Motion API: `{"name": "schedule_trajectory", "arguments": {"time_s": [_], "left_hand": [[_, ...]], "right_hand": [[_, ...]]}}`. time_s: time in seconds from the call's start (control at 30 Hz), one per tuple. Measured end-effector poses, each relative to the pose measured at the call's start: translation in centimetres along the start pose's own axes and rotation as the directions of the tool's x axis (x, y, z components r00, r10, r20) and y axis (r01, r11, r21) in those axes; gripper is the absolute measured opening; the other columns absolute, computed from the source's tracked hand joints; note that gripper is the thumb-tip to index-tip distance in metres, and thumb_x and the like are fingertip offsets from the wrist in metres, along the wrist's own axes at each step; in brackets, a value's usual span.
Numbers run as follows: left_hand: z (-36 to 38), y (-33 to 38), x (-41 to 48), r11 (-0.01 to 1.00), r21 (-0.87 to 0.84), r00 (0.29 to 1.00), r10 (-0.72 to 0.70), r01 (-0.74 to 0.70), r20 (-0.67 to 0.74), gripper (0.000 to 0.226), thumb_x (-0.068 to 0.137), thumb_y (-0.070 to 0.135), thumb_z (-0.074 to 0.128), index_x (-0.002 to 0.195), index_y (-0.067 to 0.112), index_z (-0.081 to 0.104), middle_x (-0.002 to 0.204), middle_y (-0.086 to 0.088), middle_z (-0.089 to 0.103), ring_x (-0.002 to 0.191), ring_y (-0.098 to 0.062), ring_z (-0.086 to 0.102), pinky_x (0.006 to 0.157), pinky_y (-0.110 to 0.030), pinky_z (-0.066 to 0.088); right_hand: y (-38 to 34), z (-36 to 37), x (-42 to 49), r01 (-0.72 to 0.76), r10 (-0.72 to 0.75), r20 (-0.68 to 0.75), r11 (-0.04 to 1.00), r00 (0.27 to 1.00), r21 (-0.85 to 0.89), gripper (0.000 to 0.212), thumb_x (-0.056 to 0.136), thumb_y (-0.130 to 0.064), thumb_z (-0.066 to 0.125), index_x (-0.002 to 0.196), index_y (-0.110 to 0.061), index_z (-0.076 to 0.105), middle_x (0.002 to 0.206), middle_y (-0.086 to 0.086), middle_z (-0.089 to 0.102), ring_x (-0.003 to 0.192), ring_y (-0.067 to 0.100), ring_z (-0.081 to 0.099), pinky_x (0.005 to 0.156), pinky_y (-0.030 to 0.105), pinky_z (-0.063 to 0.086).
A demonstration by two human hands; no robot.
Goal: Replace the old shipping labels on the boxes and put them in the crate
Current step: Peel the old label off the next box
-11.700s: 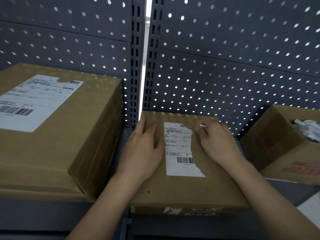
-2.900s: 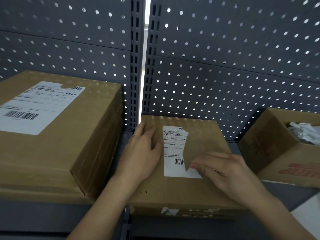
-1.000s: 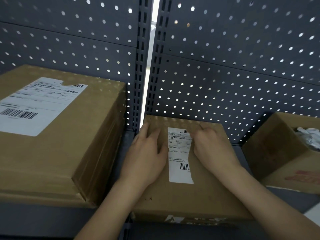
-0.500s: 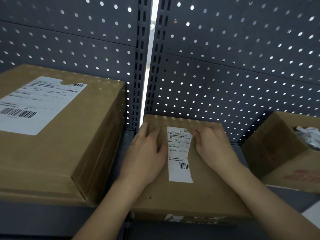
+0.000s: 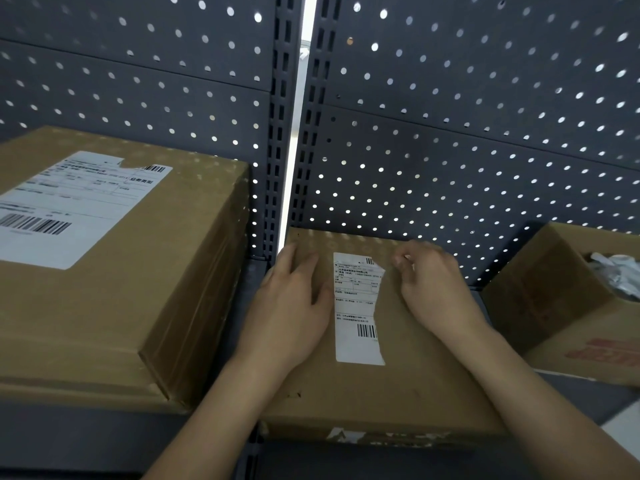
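A flat brown cardboard box [image 5: 398, 386] lies on the shelf in front of me. On its top sticks a white shipping label [image 5: 356, 306] with a ragged, torn right edge; only a narrow strip with a barcode is left. My left hand [image 5: 292, 308] rests flat on the box top, left of the label, fingers straight. My right hand [image 5: 433, 285] sits at the far right of the label with fingers curled, thumb and forefinger pinched together near the label's upper right corner; whether a scrap is between them I cannot tell.
A large cardboard box [image 5: 166, 278] with a big white label [image 5: 69, 209] stands to the left. At the right an open carton [image 5: 568, 306] holds crumpled white paper scraps [image 5: 616, 275]. Dark perforated panels [image 5: 485, 150] close the back.
Since 2.9 s ago the label has lost more of its right side. In the last second my right hand's fingers lifted slightly at the label's upper right corner; the left hand stayed put.
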State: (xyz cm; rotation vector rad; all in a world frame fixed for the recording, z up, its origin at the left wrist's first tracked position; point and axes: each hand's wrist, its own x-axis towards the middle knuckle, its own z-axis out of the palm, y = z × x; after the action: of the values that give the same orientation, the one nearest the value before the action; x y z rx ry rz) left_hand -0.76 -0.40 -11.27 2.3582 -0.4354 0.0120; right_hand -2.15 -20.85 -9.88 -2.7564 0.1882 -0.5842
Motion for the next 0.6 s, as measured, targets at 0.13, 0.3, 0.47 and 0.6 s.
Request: {"name": "schedule_trajectory", "arguments": {"time_s": [0.13, 0.3, 0.47, 0.6], "left_hand": [[0.0, 0.0, 0.0, 1.0, -0.005, 1.0, 0.001, -0.001, 0.002, 0.054, 0.098, 0.042, 0.043, 0.149, 0.026, 0.032, 0.16, 0.012, 0.008, 0.143, -0.014, 0.022, 0.108, -0.029, 0.029], [-0.1, 0.0, 0.0, 1.0, -0.005, 1.0, 0.001, -0.001, 0.003, 0.054, 0.098, 0.042, 0.043, 0.149, 0.026, 0.033, 0.16, 0.012, 0.008, 0.143, -0.014, 0.022, 0.108, -0.029, 0.029], [0.0, 0.0, 0.1, 1.0, 0.005, 1.0, 0.0, 0.0, 0.004, 0.055, 0.097, 0.042, 0.043, 0.149, 0.026, 0.032, 0.16, 0.01, 0.008, 0.143, -0.015, 0.023, 0.109, -0.03, 0.029], [0.0, 0.0, 0.1, 1.0, 0.008, 1.0, -0.001, 0.001, 0.003, 0.055, 0.097, 0.042, 0.043, 0.149, 0.027, 0.032, 0.16, 0.01, 0.008, 0.143, -0.016, 0.023, 0.109, -0.031, 0.029]], "right_hand": [[-0.1, 0.9, 0.1, 0.081, -0.07, 0.077, 0.985, 0.995, -0.155, 0.015, 0.084, 0.003, 0.054, 0.085, -0.006, 0.065, 0.08, 0.007, 0.059, 0.074, 0.025, 0.056, 0.068, 0.036, 0.049], [-1.7, 0.4, -0.6, 0.152, -0.125, 0.106, 0.94, 0.987, -0.306, 0.036, 0.076, 0.011, 0.054, 0.103, -0.007, 0.068, 0.094, 0.011, 0.064, 0.077, 0.03, 0.062, 0.069, 0.033, 0.049], [-2.1, 0.3, -0.7, 0.167, -0.119, 0.162, 0.927, 0.98, -0.334, 0.033, 0.083, 0.003, 0.047, 0.107, -0.012, 0.065, 0.103, 0.007, 0.062, 0.089, 0.025, 0.061, 0.08, 0.029, 0.045], [-1.3, 0.0, -0.5, 0.058, -0.048, 0.081, 0.991, 0.996, -0.124, 0.019, 0.089, 0.001, 0.05, 0.087, -0.008, 0.067, 0.089, 0.007, 0.062, 0.083, 0.027, 0.059, 0.074, 0.03, 0.041]]}}
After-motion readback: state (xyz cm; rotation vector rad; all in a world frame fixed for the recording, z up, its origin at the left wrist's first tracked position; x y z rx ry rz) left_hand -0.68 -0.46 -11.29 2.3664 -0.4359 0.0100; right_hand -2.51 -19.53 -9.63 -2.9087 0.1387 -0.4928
